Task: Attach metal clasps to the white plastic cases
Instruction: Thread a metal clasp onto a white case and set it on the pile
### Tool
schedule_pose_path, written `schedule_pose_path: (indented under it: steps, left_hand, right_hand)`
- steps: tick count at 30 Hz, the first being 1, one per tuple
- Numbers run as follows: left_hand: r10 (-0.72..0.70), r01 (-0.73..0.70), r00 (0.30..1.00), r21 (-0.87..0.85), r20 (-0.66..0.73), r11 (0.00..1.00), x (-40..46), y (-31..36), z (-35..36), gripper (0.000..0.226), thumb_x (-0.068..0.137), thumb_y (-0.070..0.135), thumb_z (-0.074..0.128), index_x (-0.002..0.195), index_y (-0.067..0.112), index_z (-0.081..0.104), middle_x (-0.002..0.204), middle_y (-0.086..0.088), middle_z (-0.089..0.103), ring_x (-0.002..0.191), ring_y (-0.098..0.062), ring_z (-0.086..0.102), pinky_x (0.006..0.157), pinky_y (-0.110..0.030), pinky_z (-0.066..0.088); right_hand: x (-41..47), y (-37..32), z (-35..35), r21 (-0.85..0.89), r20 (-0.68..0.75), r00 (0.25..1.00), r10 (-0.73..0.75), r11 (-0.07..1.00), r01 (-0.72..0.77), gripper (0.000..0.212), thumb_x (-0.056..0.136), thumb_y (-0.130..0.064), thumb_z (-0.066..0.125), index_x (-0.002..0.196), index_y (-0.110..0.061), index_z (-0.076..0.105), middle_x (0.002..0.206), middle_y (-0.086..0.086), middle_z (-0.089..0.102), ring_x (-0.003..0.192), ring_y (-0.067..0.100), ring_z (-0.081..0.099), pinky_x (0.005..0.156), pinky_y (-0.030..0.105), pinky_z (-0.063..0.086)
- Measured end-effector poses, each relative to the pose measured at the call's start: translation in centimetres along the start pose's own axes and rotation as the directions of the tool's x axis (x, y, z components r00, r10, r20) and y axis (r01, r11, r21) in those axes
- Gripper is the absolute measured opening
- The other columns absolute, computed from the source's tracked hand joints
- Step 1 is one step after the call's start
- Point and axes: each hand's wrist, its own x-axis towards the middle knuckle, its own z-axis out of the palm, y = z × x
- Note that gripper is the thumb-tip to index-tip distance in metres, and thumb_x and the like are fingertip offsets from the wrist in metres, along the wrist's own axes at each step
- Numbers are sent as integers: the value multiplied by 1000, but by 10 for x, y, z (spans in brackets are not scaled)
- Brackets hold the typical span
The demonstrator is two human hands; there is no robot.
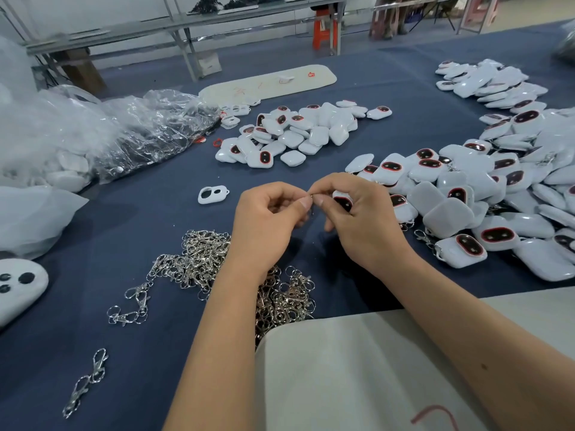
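**A clasp is being fixed to a case**

A small white plastic case with a dark oval window ringed in red [342, 201] is held in the right hand [357, 213], with the fingers curled around it. A small silver metal clasp [311, 199] is pinched by the thumb and finger of the left hand [267, 216]. The two hands are touching above the table covered in dark blue cloth [155, 194], near the middle of the scene. The clasp is mostly hidden by the fingertips, so it cannot be told whether its ring is already through the case.

The step in hand seems to be the joining itself: the ring is being worked onto the edge of the case. For the next move, the ring probably has to be threaded all the way on, and then the finished case can be laid on the big heap of white cases with clasps [485, 194] on the right.

More clasps are found in the shiny pile of loose silver clasps [199, 259], near and to the left. A smaller heap of white cases [295, 132] is seen farther away, likely not yet done.
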Motion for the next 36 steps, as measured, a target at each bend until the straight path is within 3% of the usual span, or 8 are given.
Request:
schedule_pose_path:
  steps: [5,9,15,19,21,24,28,36]
  left_hand:
    - [-11,11,1000,4,25,1000,1,-2,-4,13,94,4,69,86,11,76,75,-4,72,67,-11,65,68,-25,55]
    - [-7,6,1000,49,28,999,0,-2,-6,17,94,4,69,83,15,76,73,-4,72,67,-10,66,70,-26,57]
    - [74,-75,997,239,14,968,-2,1,-2,17,96,9,65,84,19,72,73,1,72,71,-15,68,78,-41,60]
    - [170,-164,985,379,18,911,-4,1,0,19,97,13,63,84,27,66,77,10,68,75,-9,65,70,-24,54]
    - [205,-195,979,402,19,895,-5,2,-1,19,97,14,63,84,28,65,77,12,67,73,-8,63,65,-16,48]
    - [251,-233,968,412,12,881,-6,3,1,15,95,14,64,85,25,65,77,13,65,72,-6,60,63,-11,43]
    - [305,-268,952,408,-27,873,-7,5,1,12,93,13,66,85,22,66,81,12,66,77,-5,61,66,-9,43]
    - [353,-315,935,407,-20,858,-6,5,2,12,92,12,68,86,22,67,84,14,66,82,-6,63,68,-10,44]
  right_hand:
    - [0,0,1,-98,0,997,-73,993,72,18,94,-5,67,90,-21,74,84,-6,69,63,6,57,70,39,55]
    - [-1,-1,1,-162,9,991,-133,978,133,16,94,-3,68,91,-17,75,85,-3,70,64,1,56,69,37,54]
    - [-1,-2,2,-263,-5,983,-182,949,174,13,93,-1,69,91,-11,75,84,-4,68,67,-3,54,69,28,49]
    - [-2,-2,3,-320,-41,979,-201,931,178,11,93,-2,69,89,-11,76,82,-3,67,73,11,59,73,28,48]
    - [-2,-4,2,-328,-52,976,-210,927,182,11,94,-3,69,90,-11,75,81,-4,66,71,9,58,72,26,47]
    - [-3,-6,1,-260,-59,982,-179,953,158,10,95,-5,69,92,-11,76,83,-6,69,66,-2,56,70,22,48]
    - [-1,-5,0,-83,21,1000,-10,997,12,11,97,-12,69,94,-18,78,66,-24,66,57,1,60,64,14,45]
    - [0,-1,-4,60,-14,998,53,997,-52,12,95,-11,73,88,-19,78,61,-17,66,50,5,55,54,14,43]
